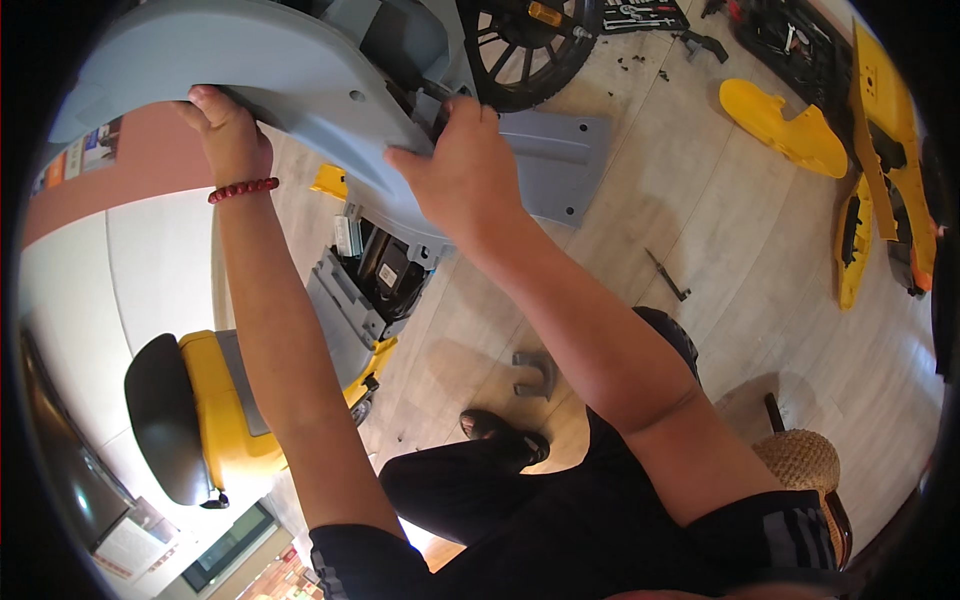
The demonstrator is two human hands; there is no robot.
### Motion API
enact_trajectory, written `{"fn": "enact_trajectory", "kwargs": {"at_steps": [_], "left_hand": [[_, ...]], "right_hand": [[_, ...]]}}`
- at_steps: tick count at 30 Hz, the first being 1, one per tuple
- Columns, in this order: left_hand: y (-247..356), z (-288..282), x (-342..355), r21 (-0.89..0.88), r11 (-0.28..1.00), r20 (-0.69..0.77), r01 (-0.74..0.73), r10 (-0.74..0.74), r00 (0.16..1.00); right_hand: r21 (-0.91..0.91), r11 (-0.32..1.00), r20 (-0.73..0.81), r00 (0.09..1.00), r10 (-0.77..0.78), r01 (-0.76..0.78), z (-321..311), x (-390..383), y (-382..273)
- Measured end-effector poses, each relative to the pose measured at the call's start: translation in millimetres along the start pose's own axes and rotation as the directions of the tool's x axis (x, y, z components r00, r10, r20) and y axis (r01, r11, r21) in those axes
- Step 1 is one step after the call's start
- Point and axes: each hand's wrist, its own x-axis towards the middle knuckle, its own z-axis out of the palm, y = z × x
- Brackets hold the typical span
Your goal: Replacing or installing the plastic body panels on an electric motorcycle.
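A large grey curved plastic scooter panel (270, 60) fills the upper left. My left hand (232, 140), with a red bead bracelet at the wrist, is closed on its lower edge; most of those fingers are hidden. Further right, my right hand (470, 165) grips the panel's right-hand edge, thumb stretched along the grey plastic and fingertips curled out of sight. Just beyond this hand is a black spoked wheel (530, 50). Under the panel, the grey and yellow scooter body (235, 400) carries a black seat (160, 420) and an uncovered compartment (385, 275) with dark parts inside.
Yellow body panels (785, 125) lie on the wood-look floor at the right, near an open black tool case (795, 45). A screwdriver-like tool (668, 275) and a small grey bracket (535, 373) are on the floor. A woven stool (800, 458) stands by my right elbow.
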Motion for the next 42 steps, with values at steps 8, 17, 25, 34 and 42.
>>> {"fn": "enact_trajectory", "kwargs": {"at_steps": [8,17,25,34,42], "left_hand": [[-4.9,9.9,3.6,0.1,0.99,-0.049,-0.098,0.103,0.993],[5.6,11.5,-12.4,0.147,0.982,-0.028,-0.123,0.128,0.991],[-22.7,15.3,1.4,0.463,0.763,-0.033,-0.451,0.523,0.852],[-108.2,-44.9,-103.1,0.182,0.965,0.423,0.189,-0.251,0.871],[-202.2,-102.1,-111.6,0.397,0.906,0.496,0.145,-0.345,0.797]], "right_hand": [[-0.192,0.974,0.31,0.949,-0.06,0.124,-1.8,3.9,15.3],[-0.175,0.976,0.248,0.965,-0.087,0.133,6.0,0.6,19.4],[-0.202,0.955,0.24,0.957,-0.165,0.215,10.8,8.1,26.5],[-0.25,0.933,0.217,0.954,-0.208,0.26,12.5,5.2,25.3],[-0.265,0.931,0.232,0.954,-0.191,0.252,19.1,6.6,29.0]]}}
